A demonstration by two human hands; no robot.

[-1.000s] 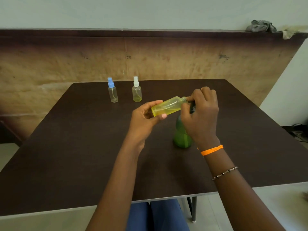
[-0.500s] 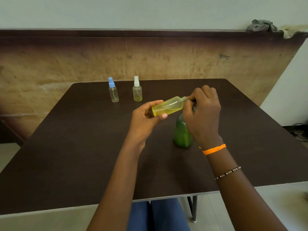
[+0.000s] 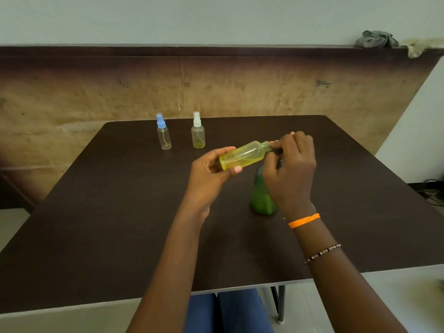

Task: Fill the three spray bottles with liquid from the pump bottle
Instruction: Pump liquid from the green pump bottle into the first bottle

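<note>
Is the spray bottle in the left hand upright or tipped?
Tipped. The spray bottle lies nearly sideways in the left hand, its uncapped neck pointing at the right hand above the green pump bottle.

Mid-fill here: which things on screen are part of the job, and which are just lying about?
Job:
- yellow bottle, held tilted by left hand
- green pump bottle, right hand at its top
- blue-capped spray bottle
- white-capped spray bottle

Lying about:
- grey cloth on the ledge
- cables on the floor

Dark table (image 3: 96, 224) w/ worn brown wall panel (image 3: 240, 87) behind, pale wall (image 3: 216, 18) above.
</note>
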